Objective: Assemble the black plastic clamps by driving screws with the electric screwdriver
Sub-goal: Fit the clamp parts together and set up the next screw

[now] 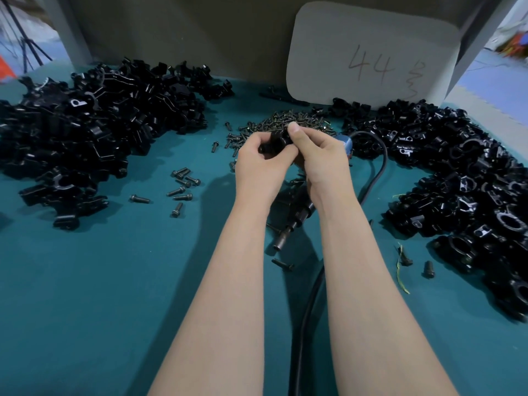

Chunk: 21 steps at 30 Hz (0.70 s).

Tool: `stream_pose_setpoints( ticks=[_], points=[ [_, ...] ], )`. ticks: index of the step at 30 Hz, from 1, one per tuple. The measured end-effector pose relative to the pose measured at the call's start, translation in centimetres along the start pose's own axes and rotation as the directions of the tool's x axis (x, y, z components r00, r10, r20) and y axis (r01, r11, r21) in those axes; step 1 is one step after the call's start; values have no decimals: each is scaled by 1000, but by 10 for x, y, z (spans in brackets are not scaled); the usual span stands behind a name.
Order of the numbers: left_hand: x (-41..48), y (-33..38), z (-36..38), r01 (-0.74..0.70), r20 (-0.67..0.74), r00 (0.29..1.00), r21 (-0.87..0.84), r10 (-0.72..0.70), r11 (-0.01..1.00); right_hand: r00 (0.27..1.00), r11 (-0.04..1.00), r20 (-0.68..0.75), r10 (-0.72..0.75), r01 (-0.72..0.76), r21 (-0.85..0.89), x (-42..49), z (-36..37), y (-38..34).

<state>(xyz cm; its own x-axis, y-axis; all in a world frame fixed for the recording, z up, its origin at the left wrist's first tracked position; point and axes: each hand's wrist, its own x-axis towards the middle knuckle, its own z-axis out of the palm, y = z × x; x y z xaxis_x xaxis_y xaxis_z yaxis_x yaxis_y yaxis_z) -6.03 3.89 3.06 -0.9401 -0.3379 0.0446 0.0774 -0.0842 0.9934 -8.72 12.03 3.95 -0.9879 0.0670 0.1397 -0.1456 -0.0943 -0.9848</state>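
Black clamp (275, 142) sat pinched between left hand (257, 160) and right hand (321, 155) just before the screw pile (300, 121) — halves seemingly being fitted — next likely needing a screw, then the electric screwdriver (300, 215) lying nearer.

A teal-covered desk (114, 310) fills the lower frame. Behind it rises a grey-brown back panel (185, 30), with a grey post (68, 30) at upper left. A pale card (371, 52) marked "44" stands against the panel. Blue floor (491, 81) shows at upper right, and blurred tripod legs (28, 50) at upper left.
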Motion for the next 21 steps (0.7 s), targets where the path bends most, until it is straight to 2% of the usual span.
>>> stream_pose_setpoints(
  ticks=[6,9,12,14,18,21],
  points=[
    [-1,-1,2,28,-17,999,-36,-28,999,1000,995,1,2,-2,-100,1,0,-1],
    [0,0,2,84,-34,996,-53,-86,995,1000,978,26,-11,16,-210,0,-1,-2],
    [2,0,-1,132,-24,991,-24,-132,991,998,944,65,-12,33,-329,0,-1,-4],
    [3,0,-2,115,1,993,25,-115,993,998,926,54,-19,38,-377,0,-2,-5],
    [2,-1,3,-12,63,998,190,0,982,1000,949,-11,3,-6,-316,0,-4,-4],
    [1,-1,5,-34,53,998,230,23,973,999,966,-35,17,-25,-257,0,-3,-2]
  ],
)
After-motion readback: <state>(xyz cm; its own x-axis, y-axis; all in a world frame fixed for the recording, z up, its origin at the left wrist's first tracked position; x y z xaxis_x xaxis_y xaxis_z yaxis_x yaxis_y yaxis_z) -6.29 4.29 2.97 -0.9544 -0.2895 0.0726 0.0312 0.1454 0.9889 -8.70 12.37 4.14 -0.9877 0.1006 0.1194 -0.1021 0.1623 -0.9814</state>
